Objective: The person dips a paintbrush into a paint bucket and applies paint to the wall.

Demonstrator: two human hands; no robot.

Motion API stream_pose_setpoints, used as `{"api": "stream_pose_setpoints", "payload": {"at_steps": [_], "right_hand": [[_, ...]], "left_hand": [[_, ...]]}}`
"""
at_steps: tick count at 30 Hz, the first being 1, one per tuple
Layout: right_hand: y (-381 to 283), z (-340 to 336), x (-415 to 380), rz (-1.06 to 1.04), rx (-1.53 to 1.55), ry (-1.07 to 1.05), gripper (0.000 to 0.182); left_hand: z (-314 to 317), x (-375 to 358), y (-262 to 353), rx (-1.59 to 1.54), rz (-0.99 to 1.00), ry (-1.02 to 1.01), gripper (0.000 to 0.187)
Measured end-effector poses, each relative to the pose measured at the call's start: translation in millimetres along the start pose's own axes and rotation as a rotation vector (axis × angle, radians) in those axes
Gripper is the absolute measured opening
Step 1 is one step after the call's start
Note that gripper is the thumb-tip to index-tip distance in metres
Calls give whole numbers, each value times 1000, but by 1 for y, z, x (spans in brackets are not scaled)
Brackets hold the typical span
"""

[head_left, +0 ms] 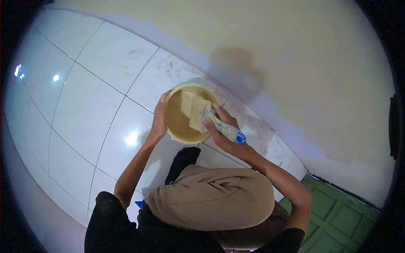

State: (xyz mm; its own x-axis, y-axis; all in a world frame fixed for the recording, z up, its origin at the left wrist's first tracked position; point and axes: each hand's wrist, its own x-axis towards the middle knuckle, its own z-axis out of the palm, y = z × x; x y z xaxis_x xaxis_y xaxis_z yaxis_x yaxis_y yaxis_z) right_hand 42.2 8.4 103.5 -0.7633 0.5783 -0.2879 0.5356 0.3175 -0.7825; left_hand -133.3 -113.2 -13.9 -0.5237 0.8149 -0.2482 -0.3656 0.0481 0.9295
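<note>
A round cream bucket (174,131) of beige paint sits on the white tiled floor close to the wall. My left hand (159,120) grips its left rim. My right hand (220,128) holds a wide paintbrush (201,113) by its blue, paint-smeared handle. The bristles rest inside the bucket, over the paint. My bent knee in tan trousers fills the view just below the bucket.
A cream painted wall (274,55) rises right behind the bucket, with smudges on the floor tiles (84,105) along its base. A green panelled door (337,211) lies at the lower right. White glossy tiles stretch away to the left.
</note>
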Motion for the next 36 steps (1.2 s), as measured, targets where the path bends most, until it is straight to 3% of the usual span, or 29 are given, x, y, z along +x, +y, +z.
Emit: {"api": "stream_pose_setpoints", "payload": {"at_steps": [3, 6, 9, 11, 15, 17, 22, 27, 33, 35, 36], "right_hand": [[20, 8, 3, 21, -59, -80, 44], [38, 21, 1, -143, -165, 2, 29], [38, 27, 6, -94, -136, 83, 34], [19, 22, 11, 143, -242, -64, 39], [25, 21, 13, 187, -161, -80, 42], [5, 11, 16, 328, -174, -133, 45], [20, 18, 22, 330, -105, -104, 49], [13, 17, 27, 379, -117, -109, 49], [41, 19, 28, 249, 89, -19, 37], [38, 17, 28, 493, 330, -113, 32], [47, 20, 28, 499, 329, -114, 32]], "left_hand": [[14, -8, -3, 23, 11, 7, 66], [25, -16, -2, 87, 21, -20, 66], [22, -12, -17, 141, 63, -44, 64], [19, -12, -15, 342, 212, -98, 59], [22, 0, -11, 246, 101, -76, 53], [25, 2, -4, 218, 39, -77, 47], [26, 6, 4, 444, 125, -92, 37], [26, 5, 10, 440, 118, -102, 37], [25, 11, 3, 404, 148, -99, 42], [25, 9, -2, 395, 182, -106, 43], [27, 9, -3, 328, 167, -101, 45]]}}
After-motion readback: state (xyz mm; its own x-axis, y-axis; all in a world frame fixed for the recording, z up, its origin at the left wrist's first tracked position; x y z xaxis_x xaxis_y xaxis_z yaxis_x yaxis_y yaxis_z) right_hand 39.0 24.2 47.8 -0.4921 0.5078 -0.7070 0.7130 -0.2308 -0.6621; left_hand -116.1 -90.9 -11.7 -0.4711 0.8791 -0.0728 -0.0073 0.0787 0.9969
